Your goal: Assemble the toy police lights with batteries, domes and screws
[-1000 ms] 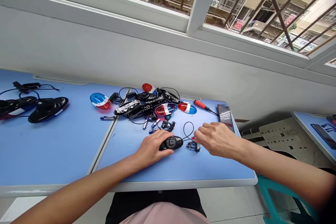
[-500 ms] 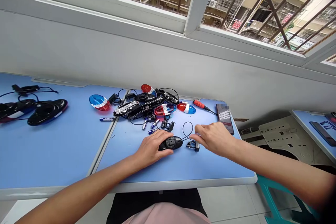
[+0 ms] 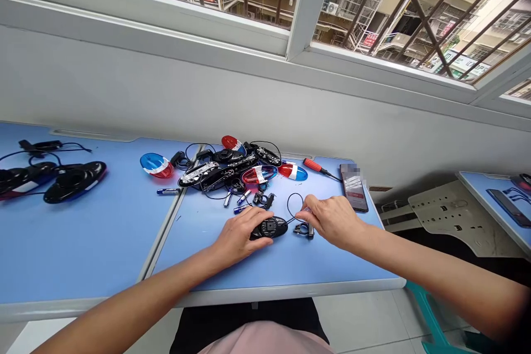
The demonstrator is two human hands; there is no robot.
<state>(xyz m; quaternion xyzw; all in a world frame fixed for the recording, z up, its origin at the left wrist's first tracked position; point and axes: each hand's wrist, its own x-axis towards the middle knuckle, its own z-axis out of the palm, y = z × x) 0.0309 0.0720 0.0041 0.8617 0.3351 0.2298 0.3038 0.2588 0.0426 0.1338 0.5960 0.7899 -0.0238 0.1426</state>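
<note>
My left hand (image 3: 240,232) is wrapped around the near end of a black oval bike light housing (image 3: 270,226), pressing it to the blue desk with its underside up. A thin black cable (image 3: 291,219) runs from the housing's right end toward my right hand (image 3: 327,215). That hand hovers just right of the housing, thumb and fingers pinched at the cable; what sits between the fingertips is too small to make out. Below them lies a small black clamp (image 3: 305,230). Behind my left hand are another black clamp (image 3: 264,199) and several blue-and-white batteries (image 3: 244,196).
A pile of black housings (image 3: 226,171) and red-blue lenses (image 3: 259,174) lies at the back. Near the right edge are a red-handled screwdriver (image 3: 313,165) and a phone (image 3: 354,188). Assembled lights (image 3: 75,181) rest on the left desk, past a seam.
My right hand has moved slightly left and closer to the housing, its fingertips coming to the cable. My left hand keeps its grip; the view has shifted slightly.
</note>
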